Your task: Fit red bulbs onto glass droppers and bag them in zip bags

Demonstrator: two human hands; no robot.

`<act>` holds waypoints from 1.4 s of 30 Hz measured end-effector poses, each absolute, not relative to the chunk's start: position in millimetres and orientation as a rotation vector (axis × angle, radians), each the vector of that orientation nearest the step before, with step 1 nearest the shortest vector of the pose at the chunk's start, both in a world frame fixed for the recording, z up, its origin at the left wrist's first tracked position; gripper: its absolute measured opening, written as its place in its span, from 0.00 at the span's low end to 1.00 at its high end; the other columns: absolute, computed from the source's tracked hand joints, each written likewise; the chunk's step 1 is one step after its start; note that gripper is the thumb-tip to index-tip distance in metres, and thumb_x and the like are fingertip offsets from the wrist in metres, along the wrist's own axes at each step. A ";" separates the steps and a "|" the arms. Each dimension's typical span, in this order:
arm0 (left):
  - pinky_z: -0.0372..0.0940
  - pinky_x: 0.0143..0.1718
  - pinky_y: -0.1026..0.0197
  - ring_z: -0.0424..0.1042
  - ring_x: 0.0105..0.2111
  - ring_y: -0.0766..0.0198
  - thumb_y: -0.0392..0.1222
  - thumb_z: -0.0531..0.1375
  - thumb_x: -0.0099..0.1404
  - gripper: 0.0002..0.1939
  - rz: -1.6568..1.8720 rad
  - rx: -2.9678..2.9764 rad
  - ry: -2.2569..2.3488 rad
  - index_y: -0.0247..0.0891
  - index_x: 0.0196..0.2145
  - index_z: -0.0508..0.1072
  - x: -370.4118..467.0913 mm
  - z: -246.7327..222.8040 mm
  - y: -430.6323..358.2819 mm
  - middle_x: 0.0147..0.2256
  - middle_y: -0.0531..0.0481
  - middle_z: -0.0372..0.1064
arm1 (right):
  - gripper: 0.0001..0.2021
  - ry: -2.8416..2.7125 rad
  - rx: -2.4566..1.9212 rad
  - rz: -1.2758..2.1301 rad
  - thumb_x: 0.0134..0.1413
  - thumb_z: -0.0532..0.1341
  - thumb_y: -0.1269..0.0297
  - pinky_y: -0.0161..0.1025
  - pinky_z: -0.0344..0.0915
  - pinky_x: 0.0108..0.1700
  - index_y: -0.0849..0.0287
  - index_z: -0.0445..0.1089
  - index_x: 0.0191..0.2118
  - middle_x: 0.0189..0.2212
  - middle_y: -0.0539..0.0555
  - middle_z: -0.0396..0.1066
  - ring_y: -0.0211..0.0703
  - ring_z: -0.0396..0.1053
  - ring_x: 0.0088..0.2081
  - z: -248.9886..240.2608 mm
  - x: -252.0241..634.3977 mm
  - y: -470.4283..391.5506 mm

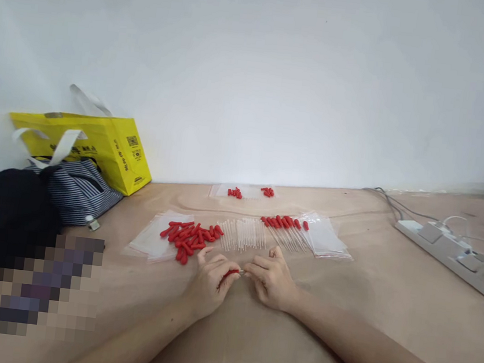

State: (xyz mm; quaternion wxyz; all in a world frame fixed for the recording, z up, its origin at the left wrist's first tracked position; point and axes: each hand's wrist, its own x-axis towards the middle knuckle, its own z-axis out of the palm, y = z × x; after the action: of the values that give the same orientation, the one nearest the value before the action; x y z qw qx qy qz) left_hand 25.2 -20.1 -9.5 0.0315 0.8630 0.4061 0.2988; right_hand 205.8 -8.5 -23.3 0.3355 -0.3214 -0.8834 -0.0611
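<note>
Near the table's middle, my left hand (212, 280) pinches a small red tapered piece (231, 272) between thumb and fingers. My right hand (272, 281) is closed facing it, its fingertips on a thin pale stick whose end meets the red piece; most of the stick is hidden. Just beyond my left hand lies a pile of loose red pieces (189, 238). Beside it, a spread of thin white sticks (242, 234) covers the table. To the right, several sticks with red pieces on their far ends (283, 222) lie in a row.
Clear plastic bags lie at the left (152, 235) and right (327, 238); another bag (245, 192) with red pieces sits by the wall. A yellow bag (118, 150), striped bag (79, 192) and black bag (6, 213) stand left. A power strip (452, 258) with cables lies right.
</note>
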 end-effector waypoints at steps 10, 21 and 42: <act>0.38 0.50 0.47 0.67 0.31 0.65 0.41 0.52 0.62 0.08 0.894 2.695 1.360 0.42 0.29 0.70 11.3 -8.4 -11.3 0.26 0.56 0.71 | 0.09 -2.320 -0.832 -0.264 0.54 0.52 0.68 0.40 0.43 0.35 0.57 0.69 0.35 0.25 0.50 0.67 0.37 0.58 0.30 -17.3 218.0 -5.6; 0.40 0.50 0.45 0.59 0.47 0.54 0.43 0.54 0.57 0.18 0.867 2.665 1.805 0.43 0.46 0.63 1.5 -13.1 -2.8 0.45 0.47 0.65 | 0.10 -1.781 -1.706 -0.232 0.52 0.51 0.65 0.41 0.44 0.39 0.58 0.69 0.34 0.30 0.54 0.71 0.44 0.63 0.36 -22.5 226.5 41.4; 0.43 0.47 0.44 0.59 0.46 0.53 0.42 0.53 0.58 0.10 0.719 2.679 2.126 0.43 0.37 0.71 -10.4 1.4 22.5 0.43 0.45 0.66 | 0.12 -1.906 -1.952 -0.192 0.51 0.50 0.62 0.46 0.44 0.44 0.60 0.69 0.30 0.33 0.58 0.71 0.46 0.65 0.37 -7.0 209.9 54.4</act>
State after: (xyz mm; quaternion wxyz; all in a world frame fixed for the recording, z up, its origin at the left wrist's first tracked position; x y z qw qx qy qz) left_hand -10.4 22.5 1.4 -0.1759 0.7546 0.5988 0.2026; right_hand 209.9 54.4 -7.0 0.2019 -0.6989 -0.6826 -0.0689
